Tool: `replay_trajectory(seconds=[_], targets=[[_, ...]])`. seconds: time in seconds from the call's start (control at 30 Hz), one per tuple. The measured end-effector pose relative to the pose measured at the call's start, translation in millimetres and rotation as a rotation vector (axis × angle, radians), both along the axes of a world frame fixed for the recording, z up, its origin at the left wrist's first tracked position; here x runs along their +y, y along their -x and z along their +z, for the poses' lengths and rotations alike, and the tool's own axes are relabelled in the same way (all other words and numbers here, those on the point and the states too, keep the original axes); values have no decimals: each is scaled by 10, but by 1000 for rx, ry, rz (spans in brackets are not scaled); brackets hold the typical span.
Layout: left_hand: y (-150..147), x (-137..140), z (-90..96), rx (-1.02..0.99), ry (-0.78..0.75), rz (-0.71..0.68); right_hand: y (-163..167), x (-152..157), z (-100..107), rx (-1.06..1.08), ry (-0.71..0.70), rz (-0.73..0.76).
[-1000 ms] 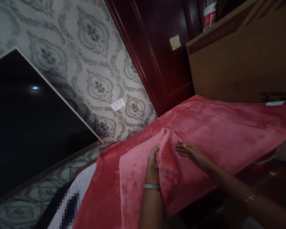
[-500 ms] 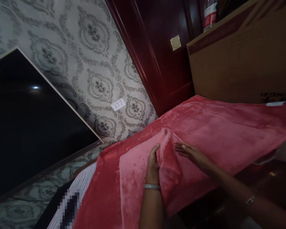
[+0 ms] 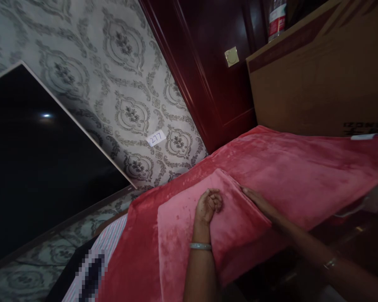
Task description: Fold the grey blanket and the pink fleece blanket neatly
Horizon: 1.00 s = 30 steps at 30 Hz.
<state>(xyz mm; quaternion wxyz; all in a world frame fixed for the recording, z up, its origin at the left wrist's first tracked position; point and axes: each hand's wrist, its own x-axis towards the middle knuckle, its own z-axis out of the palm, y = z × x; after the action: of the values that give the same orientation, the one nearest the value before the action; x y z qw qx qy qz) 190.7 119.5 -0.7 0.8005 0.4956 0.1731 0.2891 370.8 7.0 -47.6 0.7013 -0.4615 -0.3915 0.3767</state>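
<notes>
A plush pink-red blanket (image 3: 286, 172) lies spread in front of me, with a lighter pink part folded over. My left hand (image 3: 209, 205), a pale bangle (image 3: 200, 246) on its wrist, rests palm up on the folded part. Its fingers curl in over the palm and nothing shows in them. To the right, my right hand (image 3: 258, 203) lies along the folded edge with fingers stretched out, touching the cloth. Its fingertips are partly hidden by the angle. A thin metal bracelet (image 3: 330, 263) circles that wrist.
A large cardboard box (image 3: 315, 84) stands behind the blanket at right, with a bottle (image 3: 277, 21) by its top edge. A dark red door (image 3: 217, 92) and patterned wall (image 3: 126, 84) rise behind. At left stands a black screen (image 3: 47, 167). Striped cloth (image 3: 113, 233) shows beneath the blanket.
The bunched fold between my hands has been laid over to the right and flattened. My left hand has turned palm up and curled; my right hand has moved slightly right onto the fold's edge.
</notes>
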Motion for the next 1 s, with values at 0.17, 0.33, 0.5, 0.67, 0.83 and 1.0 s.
replay_trajectory(seconds=[0.17, 0.33, 0.5, 0.67, 0.83, 1.0], targets=[[-7, 8, -5, 30, -51, 2, -46, -170, 107, -7, 78, 22], [-11, -7, 8, 45, -65, -5, -163, -321, 49, -81, 111, 46], [-19, -28, 24, 50, -88, 4, -242, -343, -59, -131, 107, 10], [-60, -69, 48, 97, -117, 23, -281, -363, -10, -98, 181, 56], [-125, -194, 130, 208, -163, 152, -282, -463, 194, -416, 163, -115], [60, -425, 269, 376, -483, 400, 20, -528, 583, -828, -58, -211]])
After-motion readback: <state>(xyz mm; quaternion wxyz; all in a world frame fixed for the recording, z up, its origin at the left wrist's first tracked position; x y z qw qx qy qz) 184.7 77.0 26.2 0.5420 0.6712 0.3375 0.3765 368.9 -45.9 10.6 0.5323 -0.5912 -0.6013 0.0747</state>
